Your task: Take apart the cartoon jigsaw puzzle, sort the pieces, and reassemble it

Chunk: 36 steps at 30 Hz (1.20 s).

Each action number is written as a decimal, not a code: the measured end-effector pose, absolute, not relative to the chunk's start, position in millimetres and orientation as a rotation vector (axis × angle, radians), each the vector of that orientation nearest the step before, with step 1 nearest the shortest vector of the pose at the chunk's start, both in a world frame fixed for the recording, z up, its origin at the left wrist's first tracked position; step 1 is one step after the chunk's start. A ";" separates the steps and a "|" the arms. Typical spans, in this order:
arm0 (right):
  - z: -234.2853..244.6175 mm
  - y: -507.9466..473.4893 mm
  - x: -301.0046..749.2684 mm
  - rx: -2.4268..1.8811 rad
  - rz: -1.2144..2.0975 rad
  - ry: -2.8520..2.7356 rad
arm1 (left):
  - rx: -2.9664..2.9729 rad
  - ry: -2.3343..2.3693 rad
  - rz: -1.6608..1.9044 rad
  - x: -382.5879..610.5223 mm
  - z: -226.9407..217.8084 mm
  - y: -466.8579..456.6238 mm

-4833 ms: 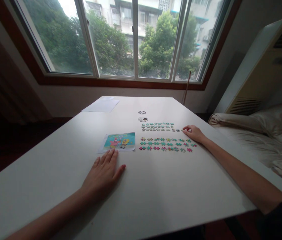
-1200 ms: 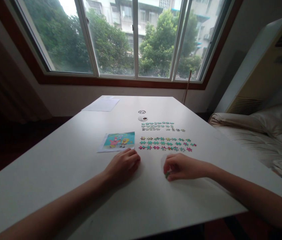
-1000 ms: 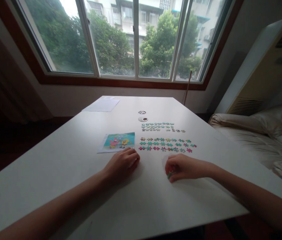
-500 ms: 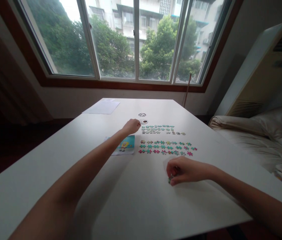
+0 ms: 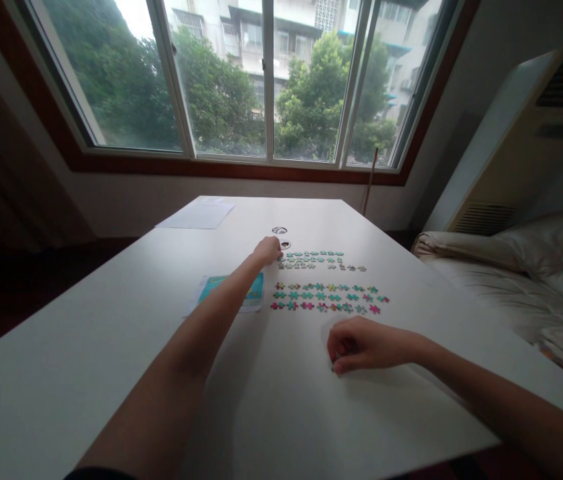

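Observation:
My left hand [image 5: 268, 249] reaches far across the table, its fingers pinched at the left end of the upper puzzle rows [image 5: 316, 253]. A teal bit of a puzzle piece [image 5: 281, 257] shows at those fingertips; whether it is lifted I cannot tell. Closer to me, my right hand [image 5: 354, 343] rests low over the table with curled fingers and thumb closed on a small puzzle piece [image 5: 334, 364], mostly hidden. Between the hands lie the lower puzzle rows [image 5: 328, 297], teal, yellow and pink pieces set apart. Under my left forearm is a teal picture card [image 5: 256, 290], partly covered.
Beyond my left hand are two small round items [image 5: 280, 230] [image 5: 286, 245] on the white table [image 5: 126, 320]. White paper [image 5: 196, 215] lies at the far left corner. A couch [image 5: 491, 280] stands along the right, with a window [image 5: 231, 87] behind.
My left hand has moved slightly right and down to the row's left end, and its forearm has swung right, uncovering more of the card's left side. My right hand stays closed near the same spot.

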State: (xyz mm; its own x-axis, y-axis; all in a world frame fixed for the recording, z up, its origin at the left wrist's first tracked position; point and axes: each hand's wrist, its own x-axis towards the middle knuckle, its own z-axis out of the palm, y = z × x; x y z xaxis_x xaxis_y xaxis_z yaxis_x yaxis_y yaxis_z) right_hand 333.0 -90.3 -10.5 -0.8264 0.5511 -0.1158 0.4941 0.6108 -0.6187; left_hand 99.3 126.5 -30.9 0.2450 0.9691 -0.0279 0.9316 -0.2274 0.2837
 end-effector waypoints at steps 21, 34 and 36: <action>-8.0 -11.4 352.1 -1.168 0.819 -2.430 | 2.383 0.970 0.439 113.2 -29.3 -44.1; -25.2 77.0 282.2 -1.209 0.218 -2.473 | 2.578 1.071 0.807 71.5 -45.6 -87.4; -29.1 94.0 266.6 -1.221 0.178 -2.461 | 2.607 1.096 0.830 62.1 -49.2 -90.8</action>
